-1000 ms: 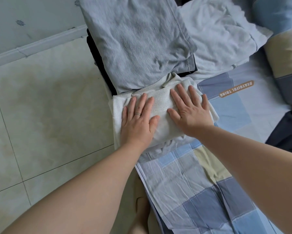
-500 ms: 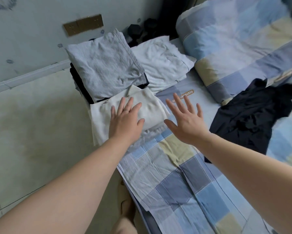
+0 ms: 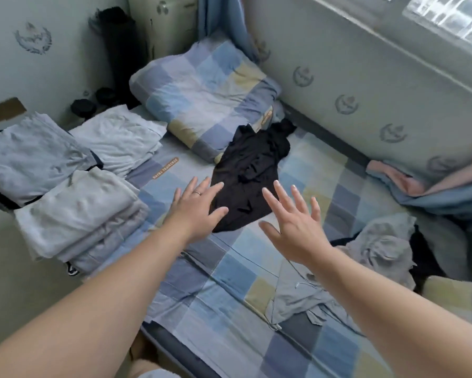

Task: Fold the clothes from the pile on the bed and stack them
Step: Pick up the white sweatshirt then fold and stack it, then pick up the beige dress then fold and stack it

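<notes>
Both hands have left the folded white stack (image 3: 76, 214) at the edge of the bed (image 3: 229, 268). The left hand (image 3: 195, 211) and right hand (image 3: 294, 230) hover apart, fingers spread and empty, above the crumpled black garment (image 3: 251, 170), probably the next item. Unfolded grey clothes (image 3: 379, 246) wait nearby.

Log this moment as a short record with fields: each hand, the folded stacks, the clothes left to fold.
left hand: open, fingers spread, at the near edge of the black garment; contact unclear
right hand: open, fingers spread, holding nothing
folded: cream stack, grey stack, white stack, all on the bed's left side
unfolded: black garment crumpled mid-bed; grey garment crumpled at the right
bedding: checked pillow beyond the black garment
</notes>
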The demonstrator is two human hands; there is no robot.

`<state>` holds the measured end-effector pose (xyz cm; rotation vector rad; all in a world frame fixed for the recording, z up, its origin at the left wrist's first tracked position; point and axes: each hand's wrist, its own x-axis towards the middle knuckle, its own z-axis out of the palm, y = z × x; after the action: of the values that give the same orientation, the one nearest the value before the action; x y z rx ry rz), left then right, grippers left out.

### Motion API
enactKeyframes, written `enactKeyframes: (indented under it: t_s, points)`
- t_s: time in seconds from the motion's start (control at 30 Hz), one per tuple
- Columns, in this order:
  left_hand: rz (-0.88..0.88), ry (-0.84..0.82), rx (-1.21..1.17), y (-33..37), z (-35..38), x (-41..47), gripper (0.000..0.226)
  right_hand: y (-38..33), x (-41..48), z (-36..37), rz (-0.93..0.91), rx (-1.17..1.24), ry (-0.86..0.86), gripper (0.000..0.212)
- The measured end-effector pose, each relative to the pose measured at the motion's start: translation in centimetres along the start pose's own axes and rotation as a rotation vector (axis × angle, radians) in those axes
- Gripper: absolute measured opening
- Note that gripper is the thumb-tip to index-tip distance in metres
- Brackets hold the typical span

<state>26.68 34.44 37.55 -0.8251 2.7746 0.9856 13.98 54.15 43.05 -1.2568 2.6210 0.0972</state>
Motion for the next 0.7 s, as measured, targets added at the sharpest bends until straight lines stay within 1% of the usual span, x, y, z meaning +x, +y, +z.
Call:
enactKeyframes:
  t_s: [0.2,0.4,0.57,0.7]
  points:
    - [0.203,-0.144,0.138,13.3,4.5,-3.1,0.065,10.2,-12.6,-0.9,0.297,0.120,0.012,0.068]
    - [0.379,-0.294,0.271,23.3,9.7,-4.3,0.064,16.7,-22.3,1.3,0.569,0.317,0.045,0.070]
    - [0.499,-0.404,0.330,29.2,13.8,-4.4,0.063,19.1,-26.4,3.2,0.722,0.405,0.045,0.071]
    - [0.552,-0.522,0.342,31.3,17.3,-3.2,0.062,19.9,-27.3,5.4,0.842,0.490,0.031,0.070]
